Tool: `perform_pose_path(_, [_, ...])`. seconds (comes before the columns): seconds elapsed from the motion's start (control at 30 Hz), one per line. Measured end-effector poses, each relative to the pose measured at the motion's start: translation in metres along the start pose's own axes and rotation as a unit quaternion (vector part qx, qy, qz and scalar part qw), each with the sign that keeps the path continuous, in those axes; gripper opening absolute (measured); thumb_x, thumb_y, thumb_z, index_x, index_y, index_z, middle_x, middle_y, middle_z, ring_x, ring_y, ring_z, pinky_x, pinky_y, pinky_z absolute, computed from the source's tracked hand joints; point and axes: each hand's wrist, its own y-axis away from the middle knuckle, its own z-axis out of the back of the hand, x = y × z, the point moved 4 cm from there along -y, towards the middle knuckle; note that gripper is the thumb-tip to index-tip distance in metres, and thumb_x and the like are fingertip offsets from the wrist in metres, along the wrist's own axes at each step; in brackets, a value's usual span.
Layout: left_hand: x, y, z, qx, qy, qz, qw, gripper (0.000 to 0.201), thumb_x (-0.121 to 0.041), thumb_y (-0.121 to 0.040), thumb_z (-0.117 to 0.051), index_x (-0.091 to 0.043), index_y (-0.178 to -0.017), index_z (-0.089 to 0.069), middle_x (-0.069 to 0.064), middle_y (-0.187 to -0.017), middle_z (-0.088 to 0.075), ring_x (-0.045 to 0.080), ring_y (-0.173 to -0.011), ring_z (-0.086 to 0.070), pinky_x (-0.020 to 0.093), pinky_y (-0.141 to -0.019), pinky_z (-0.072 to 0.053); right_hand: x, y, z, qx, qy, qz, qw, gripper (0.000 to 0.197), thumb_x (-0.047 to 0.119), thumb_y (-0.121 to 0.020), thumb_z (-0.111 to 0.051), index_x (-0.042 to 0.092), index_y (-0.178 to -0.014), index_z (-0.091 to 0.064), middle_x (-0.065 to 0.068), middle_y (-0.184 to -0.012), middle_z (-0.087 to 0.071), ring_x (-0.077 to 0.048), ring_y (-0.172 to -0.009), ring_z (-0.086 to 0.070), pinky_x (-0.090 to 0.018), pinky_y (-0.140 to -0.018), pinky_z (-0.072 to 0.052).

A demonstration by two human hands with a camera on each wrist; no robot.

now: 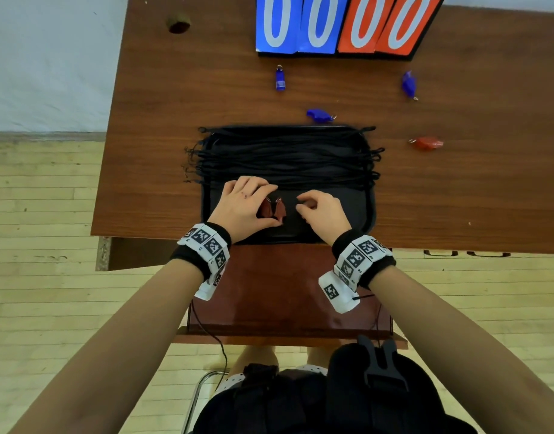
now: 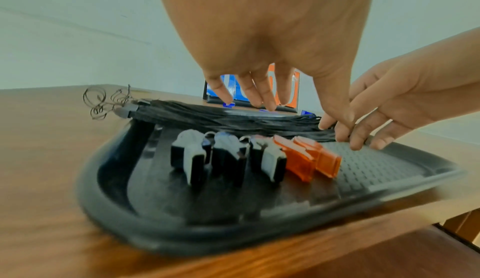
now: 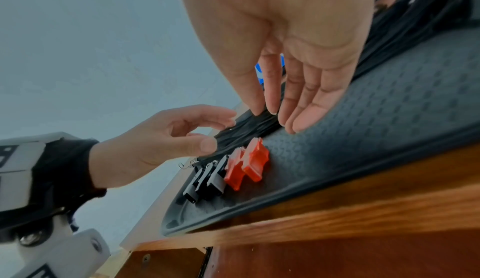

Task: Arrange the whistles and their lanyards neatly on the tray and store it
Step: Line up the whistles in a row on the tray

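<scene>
A black tray lies at the table's near edge, with black lanyards laid straight across its far half. Near its front left stand a row of black whistles and two red whistles, side by side. My left hand hovers over that row with loose fingers, holding nothing. My right hand is just to the right, its fingertips touching the near edge of the lanyard bundle. Three blue whistles and a red whistle lie loose on the table beyond the tray.
A blue and red flip scoreboard stands at the table's far edge. A reddish-brown pull-out shelf juts out below the front edge, in front of my body. The tray's textured right front part is bare.
</scene>
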Motion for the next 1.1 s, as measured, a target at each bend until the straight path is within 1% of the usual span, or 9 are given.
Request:
perform_pose_path(0.07, [-0.004,-0.001,0.009,0.009,-0.002,0.002,1.0,0.071,-0.056,-0.08,-0.061,-0.022,-0.139,-0.041,-0.001,-0.134,-0.042,0.02,-0.129,-0.032,0.038,-0.105,-0.022,0.005,0.006,0.006,-0.002,0.014,0.012,1.0,0.028,0.021,-0.091,-0.059,0.011,-0.117,-0.063,-0.007,-0.105,-0.065,-0.018,-0.101,-0.059,-0.025,-0.089,-0.046])
perform_pose_path(0.2, [-0.015,-0.004,0.024,0.018,-0.003,-0.014,1.0,0.069,-0.052,-0.082,-0.061,-0.024,-0.141,-0.038,-0.002,-0.137,-0.039,0.02,-0.13,-0.03,0.038,-0.105,-0.023,0.011,0.017,0.017,-0.014,0.012,0.029,0.999,0.028,0.02,-0.091,-0.059,0.01,-0.118,-0.062,-0.008,-0.106,-0.064,-0.018,-0.1,-0.058,-0.022,-0.084,-0.043])
perform_pose_path(0.37, [-0.043,-0.024,0.036,0.037,-0.003,-0.042,0.998,0.065,-0.048,-0.086,-0.058,-0.024,-0.142,-0.035,-0.003,-0.14,-0.036,0.018,-0.132,-0.028,0.037,-0.108,-0.021,0.011,0.024,0.046,-0.05,-0.009,0.027,0.998,0.032,0.019,-0.092,-0.059,0.01,-0.122,-0.059,-0.008,-0.107,-0.063,-0.019,-0.099,-0.057,-0.03,-0.089,-0.046])
perform_pose_path(0.53, [-0.092,-0.069,0.037,0.03,-0.005,-0.089,0.996,0.062,-0.046,-0.088,-0.056,-0.023,-0.142,-0.036,-0.002,-0.139,-0.039,0.018,-0.131,-0.032,0.036,-0.106,-0.023,-0.016,0.019,0.098,-0.098,-0.021,0.008,0.995,0.031,0.019,-0.092,-0.059,0.01,-0.121,-0.059,-0.01,-0.108,-0.063,-0.021,-0.101,-0.058,-0.031,-0.089,-0.046])
perform_pose_path(0.67, [-0.135,-0.113,0.024,0.044,-0.005,-0.099,0.994,0.06,-0.044,-0.089,-0.054,-0.023,-0.142,-0.034,-0.001,-0.14,-0.038,0.019,-0.132,-0.031,0.038,-0.107,-0.023,-0.052,0.011,0.143,-0.135,-0.03,-0.014,0.99,0.03,0.018,-0.091,-0.058,0.011,-0.12,-0.059,-0.008,-0.116,-0.062,-0.021,-0.107,-0.057,-0.033,-0.093,-0.047])
perform_pose_path(0.83, [-0.184,-0.175,0.0,0.057,0.016,-0.062,0.996,0.057,-0.041,-0.09,-0.054,-0.023,-0.141,-0.035,0.001,-0.139,-0.038,0.022,-0.13,-0.033,0.041,-0.105,-0.027,-0.096,-0.013,0.196,-0.146,0.003,-0.04,0.989,0.035,0.021,-0.091,-0.058,0.012,-0.124,-0.057,-0.009,-0.121,-0.057,-0.021,-0.108,-0.056,-0.037,-0.096,-0.048])
perform_pose_path(0.93, [-0.203,-0.213,-0.017,0.053,0.018,-0.005,0.998,0.055,-0.038,-0.091,-0.053,-0.024,-0.141,-0.034,0.002,-0.139,-0.039,0.024,-0.13,-0.034,0.044,-0.105,-0.028,-0.116,-0.036,0.226,-0.141,0.035,-0.048,0.988,0.04,0.021,-0.091,-0.057,0.012,-0.13,-0.052,-0.01,-0.127,-0.053,-0.025,-0.115,-0.053,-0.035,-0.098,-0.045])
perform_pose_path(1.0, [-0.211,-0.235,-0.025,0.042,0.018,0.028,0.999,0.055,-0.036,-0.09,-0.054,-0.023,-0.14,-0.035,0.004,-0.139,-0.039,0.025,-0.129,-0.035,0.045,-0.104,-0.029,-0.125,-0.053,0.24,-0.133,0.053,-0.05,0.988,0.043,0.02,-0.092,-0.056,0.013,-0.134,-0.048,-0.01,-0.131,-0.049,-0.026,-0.116,-0.053,-0.034,-0.096,-0.044])
perform_pose_path(1.1, [-0.219,-0.263,-0.043,0.05,0.005,0.045,0.998,0.055,-0.034,-0.089,-0.056,-0.022,-0.139,-0.036,0.005,-0.137,-0.04,0.026,-0.126,-0.037,0.046,-0.102,-0.032,-0.136,-0.079,0.254,-0.12,0.075,-0.04,0.989,0.047,0.017,-0.092,-0.054,0.017,-0.137,-0.044,-0.009,-0.134,-0.045,-0.027,-0.116,-0.052,-0.031,-0.093,-0.043])
